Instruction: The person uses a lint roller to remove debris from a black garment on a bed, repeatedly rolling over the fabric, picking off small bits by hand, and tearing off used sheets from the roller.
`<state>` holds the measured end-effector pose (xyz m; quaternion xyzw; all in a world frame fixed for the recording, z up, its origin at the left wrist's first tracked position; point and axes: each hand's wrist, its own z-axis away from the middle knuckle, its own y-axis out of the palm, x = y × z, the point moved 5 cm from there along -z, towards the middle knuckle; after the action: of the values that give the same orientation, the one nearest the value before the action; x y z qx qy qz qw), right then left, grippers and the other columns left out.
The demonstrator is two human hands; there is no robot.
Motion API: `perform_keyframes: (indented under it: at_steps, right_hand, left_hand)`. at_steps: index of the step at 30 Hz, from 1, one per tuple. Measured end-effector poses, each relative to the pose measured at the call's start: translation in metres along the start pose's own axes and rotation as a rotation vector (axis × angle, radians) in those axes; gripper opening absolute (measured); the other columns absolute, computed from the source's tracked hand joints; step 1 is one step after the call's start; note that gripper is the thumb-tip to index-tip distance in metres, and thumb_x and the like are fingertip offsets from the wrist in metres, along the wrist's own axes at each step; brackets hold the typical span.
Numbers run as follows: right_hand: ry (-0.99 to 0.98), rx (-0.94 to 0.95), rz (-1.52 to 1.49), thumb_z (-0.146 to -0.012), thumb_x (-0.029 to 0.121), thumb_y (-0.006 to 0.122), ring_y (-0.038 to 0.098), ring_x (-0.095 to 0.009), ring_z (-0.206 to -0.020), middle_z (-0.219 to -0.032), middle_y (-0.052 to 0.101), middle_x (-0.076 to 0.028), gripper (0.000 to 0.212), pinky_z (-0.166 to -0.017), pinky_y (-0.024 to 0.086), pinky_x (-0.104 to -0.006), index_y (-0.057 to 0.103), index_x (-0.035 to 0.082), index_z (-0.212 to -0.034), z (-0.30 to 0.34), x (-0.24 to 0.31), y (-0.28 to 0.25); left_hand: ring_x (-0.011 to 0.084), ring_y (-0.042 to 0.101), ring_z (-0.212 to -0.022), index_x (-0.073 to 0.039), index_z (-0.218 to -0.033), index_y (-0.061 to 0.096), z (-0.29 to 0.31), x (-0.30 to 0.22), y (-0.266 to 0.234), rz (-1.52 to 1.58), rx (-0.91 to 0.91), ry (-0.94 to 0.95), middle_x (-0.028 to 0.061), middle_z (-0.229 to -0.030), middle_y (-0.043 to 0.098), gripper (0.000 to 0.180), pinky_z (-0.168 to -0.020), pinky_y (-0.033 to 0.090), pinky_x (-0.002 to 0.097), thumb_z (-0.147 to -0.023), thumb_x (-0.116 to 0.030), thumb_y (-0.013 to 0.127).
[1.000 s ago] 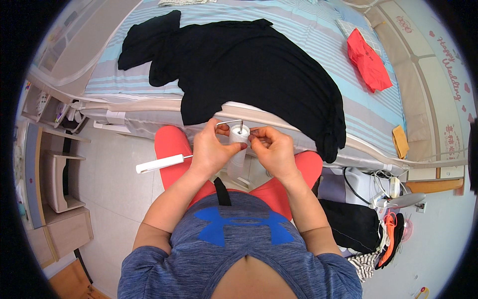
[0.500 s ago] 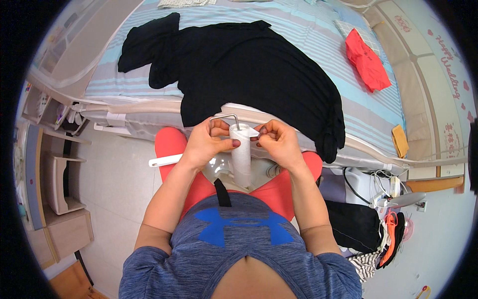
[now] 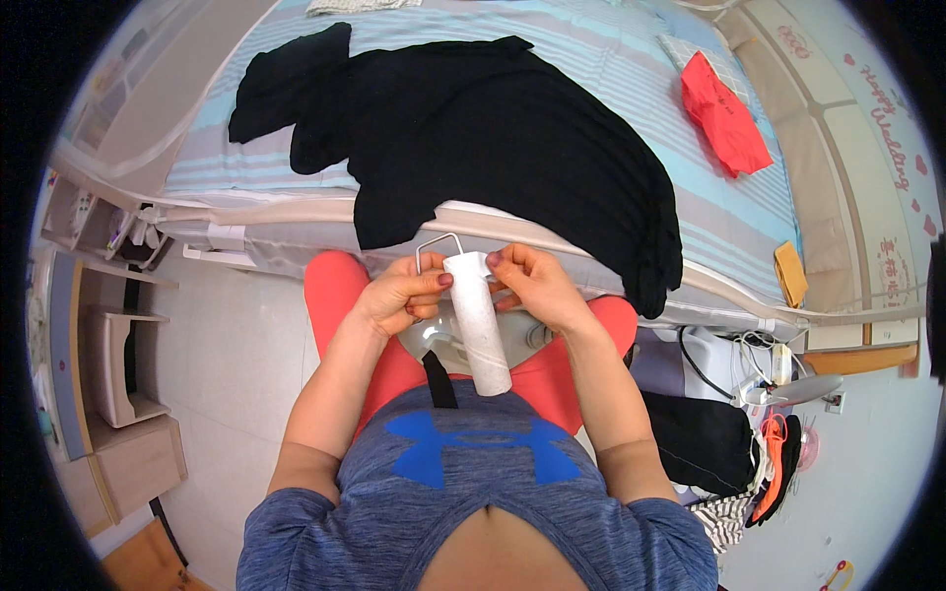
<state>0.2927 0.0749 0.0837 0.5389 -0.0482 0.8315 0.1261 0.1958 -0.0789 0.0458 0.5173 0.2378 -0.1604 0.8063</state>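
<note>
A white lint roller is held over my lap, tilted with its lower end toward my belly. Its bent metal wire sticks up at the top left, while the handle is hidden. With thumb and fingers my left hand grips the roller's upper left side. My right hand is closed in a pinch on the sheet's edge at the upper right of the roll. Beyond both hands, a black garment lies spread on the bed, its near edge hanging over the side.
The bed has a striped blue-grey sheet, with a red bag and a yellow-brown item at its right. Shelves stand at the left. A fan, cables and piled clothes are at the right.
The roller has tilted, its lower end swinging toward me and to the right. The white handle, visible before at the left, is now out of sight. Both hands have shifted slightly.
</note>
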Motion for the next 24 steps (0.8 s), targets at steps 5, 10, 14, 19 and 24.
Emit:
perform_keyframes:
  at_steps: [5,10,14,19,24]
  right_hand:
    - [-0.09,-0.046,0.088,-0.097,0.025,0.059,0.065,-0.015,-0.08,-0.086,0.065,-0.008,0.027,-0.065,0.055,-0.0288,0.059,-0.001,-0.093,-0.003,0.009,0.004]
    - [-0.182,-0.066,0.082,-0.097,0.022,0.059,0.067,-0.016,-0.078,-0.083,0.062,-0.008,0.025,-0.058,0.055,-0.0266,0.056,-0.002,-0.089,0.011,0.061,0.001]
    - [-0.22,-0.068,0.152,-0.097,0.019,0.057,0.068,-0.016,-0.079,-0.082,0.061,-0.008,0.023,-0.057,0.055,-0.0259,0.055,-0.002,-0.087,0.015,0.079,0.004]
    - [-0.16,-0.074,0.178,-0.096,0.017,0.058,0.068,-0.016,-0.078,-0.082,0.062,-0.008,0.022,-0.059,0.056,-0.0255,0.055,-0.002,-0.086,0.01,0.059,-0.004]
    - [-0.023,0.034,-0.007,-0.096,0.014,0.057,0.069,-0.018,-0.081,-0.085,0.064,-0.012,0.02,-0.064,0.058,-0.0264,0.054,-0.003,-0.087,0.01,0.032,0.004]
  left_hand:
    - [-0.0003,0.03,-0.048,-0.006,-0.101,0.056,-0.001,-0.002,-0.003,0.026,-0.002,-0.011,-0.0068,-0.071,0.047,0.015,-0.043,0.021,0.0165,-0.091,-0.012,0.065]
    - [0.0029,0.036,-0.053,-0.009,-0.098,0.056,-0.006,-0.023,0.03,0.097,-0.215,0.023,-0.0041,-0.069,0.048,0.029,-0.039,0.021,0.0148,-0.098,-0.038,0.055]
    - [0.0036,0.034,-0.048,-0.012,-0.092,0.054,-0.012,-0.024,0.036,0.162,-0.273,0.162,-0.0026,-0.066,0.047,0.029,-0.036,0.019,0.0163,-0.101,-0.039,0.048]
    - [0.0041,0.022,-0.043,-0.013,-0.081,0.048,-0.022,0.003,0.003,0.37,-0.289,0.107,-0.0049,-0.059,0.034,0.035,-0.036,0.016,0.0196,-0.102,-0.04,0.042]
    - [0.0053,0.022,-0.044,-0.01,-0.084,0.047,-0.012,0.026,-0.037,0.55,-0.342,-0.011,-0.0039,-0.06,0.033,0.034,-0.036,0.016,0.0202,-0.102,-0.038,0.044]
